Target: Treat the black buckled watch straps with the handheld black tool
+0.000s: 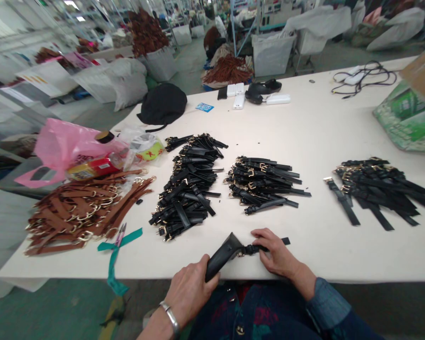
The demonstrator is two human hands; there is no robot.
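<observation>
My left hand point(191, 279) is wrapped round a dark, tapered piece point(224, 255) that looks like black leather; its exact kind is unclear. A short black buckle strap point(250, 250) lies at the far end of that piece, near the table's front edge. My right hand point(278, 254) has its fingers closed on this strap, whose tail sticks out on the right. Beyond my hands lie a long pile of black buckle straps point(187, 184), a smaller middle pile point(265, 182) and a right-hand pile point(378, 186). One strap point(343, 200) lies slightly apart from the right pile.
Brown straps with metal rings point(81, 208) cover the table's left end, beside a pink bag point(67, 141) and a teal ribbon point(115, 250) by scissors-like handles. Toward the back are a black cap point(164, 105), white devices point(238, 101), cables point(361, 78) and a green-printed bag point(403, 113).
</observation>
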